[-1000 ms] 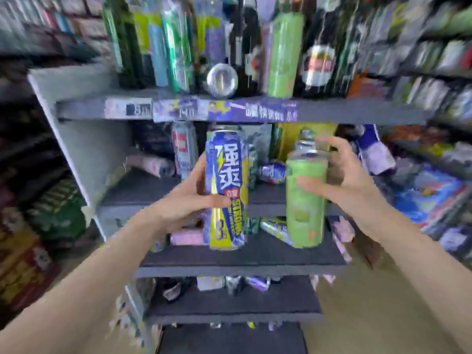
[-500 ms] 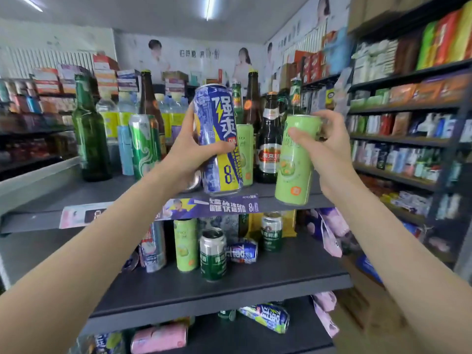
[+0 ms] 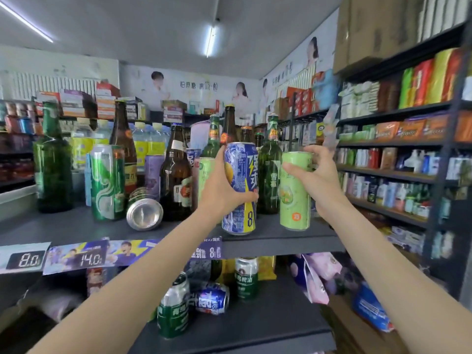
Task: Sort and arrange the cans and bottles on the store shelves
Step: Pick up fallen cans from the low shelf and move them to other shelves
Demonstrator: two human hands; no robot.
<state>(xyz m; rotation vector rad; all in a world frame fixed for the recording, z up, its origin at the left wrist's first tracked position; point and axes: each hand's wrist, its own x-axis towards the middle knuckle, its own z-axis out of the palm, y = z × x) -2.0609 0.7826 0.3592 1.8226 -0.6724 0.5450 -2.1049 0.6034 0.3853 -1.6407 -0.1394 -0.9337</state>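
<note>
My left hand [image 3: 221, 190] grips a tall blue and yellow can [image 3: 240, 210] that stands upright near the front of the dark top shelf [image 3: 76, 231]. To its right, my right hand [image 3: 315, 175] grips a slim light green can [image 3: 295, 198] around its upper part; this can is also upright at the shelf's front right. Behind them stand green and brown glass bottles [image 3: 269, 169]. A silver can [image 3: 144, 209] lies on its side left of my left arm, beside a green can [image 3: 107, 182].
A large green bottle [image 3: 52, 162] and a brown bottle [image 3: 176, 175] stand further left on the top shelf. On the shelf below are green cans [image 3: 173, 310], a toppled blue can [image 3: 213, 301] and pink packets [image 3: 316, 274]. A stocked rack [image 3: 398, 149] runs along the right.
Both hands lifted their cans from the lower shelves up to the top shelf, and the cans now stand on its front part. My view rose with them.
</note>
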